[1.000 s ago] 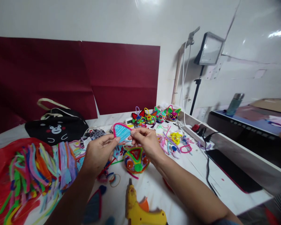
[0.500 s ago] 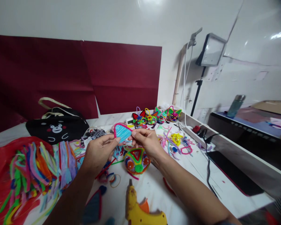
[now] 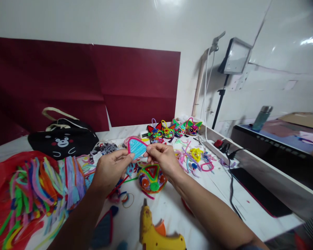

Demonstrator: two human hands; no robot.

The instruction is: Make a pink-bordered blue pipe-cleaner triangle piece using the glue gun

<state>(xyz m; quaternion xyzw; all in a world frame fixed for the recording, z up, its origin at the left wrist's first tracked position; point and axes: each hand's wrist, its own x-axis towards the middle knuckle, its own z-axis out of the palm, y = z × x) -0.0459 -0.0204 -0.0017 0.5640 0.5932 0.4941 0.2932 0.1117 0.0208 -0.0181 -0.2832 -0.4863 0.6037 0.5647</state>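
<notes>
Between my two hands is a light-blue pipe-cleaner ear piece (image 3: 137, 148) with a pink edge. My left hand (image 3: 112, 171) pinches its lower left side, fingers closed. My right hand (image 3: 163, 158) grips its right corner between thumb and fingers. Just below, on the table, sits a colourful pipe-cleaner animal head (image 3: 152, 178) with orange round eyes, a green nose and a red triangle on the forehead. Nearer to me lies a yellow glue gun (image 3: 156, 232), nozzle pointing away. A dark blue piece with a red edge (image 3: 104, 227) is partly covered by my left forearm.
Bundles of coloured pipe cleaners (image 3: 36, 187) lie on a red bag at left, before a black bear-faced bag (image 3: 64, 140). Several finished animal heads (image 3: 169, 131) stand at the back. Pipe-cleaner scraps (image 3: 195, 156), a power strip (image 3: 221, 151) and a black phone-like slab (image 3: 261, 192) are at right.
The ear piece has shifted very slightly to the right in my fingers' grasp. Otherwise the hands and the things on the table look the same.
</notes>
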